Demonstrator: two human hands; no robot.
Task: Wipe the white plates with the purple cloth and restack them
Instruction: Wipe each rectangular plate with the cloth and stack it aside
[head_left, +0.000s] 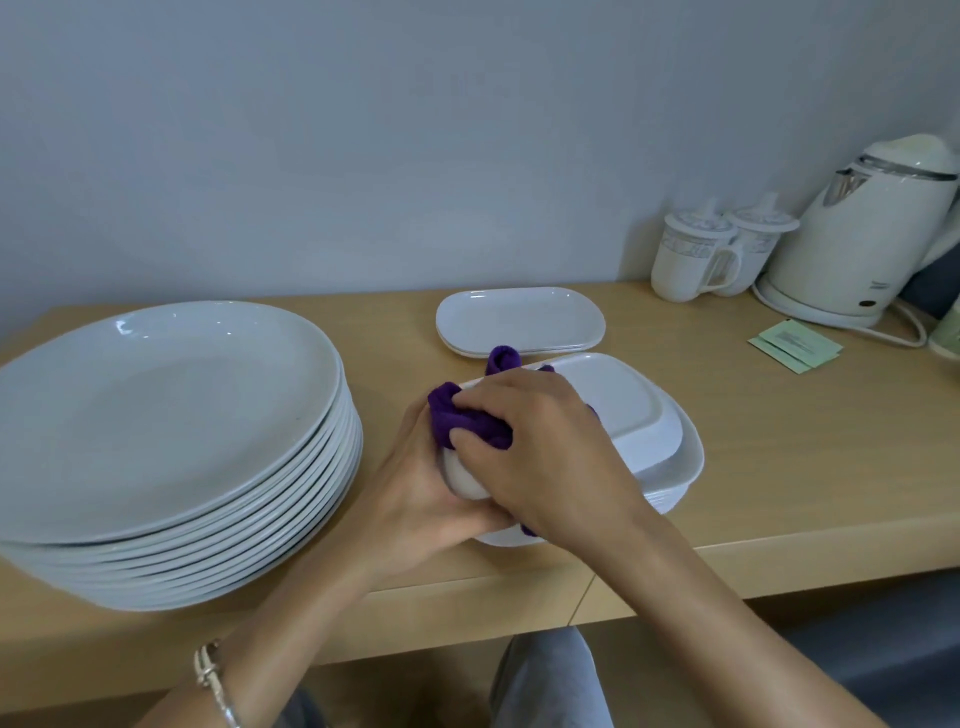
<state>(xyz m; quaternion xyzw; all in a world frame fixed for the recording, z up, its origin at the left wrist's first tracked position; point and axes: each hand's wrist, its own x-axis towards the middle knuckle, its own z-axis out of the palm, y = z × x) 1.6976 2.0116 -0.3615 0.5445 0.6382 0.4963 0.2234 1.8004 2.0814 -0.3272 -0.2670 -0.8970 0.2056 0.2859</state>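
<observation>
Wooden counter (779, 415) against a grey wall (363, 130) bears stacked white plates (171, 415).

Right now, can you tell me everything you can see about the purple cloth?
The purple cloth is deep violet, soft and fuzzy-looking, bunched into folds. The right hand grips it with curled fingers and presses it on the end of an upturned white oblong plate, which the left hand holds from below. Bits poke out behind the hand and under the wrist. Most of it is hidden.
</observation>
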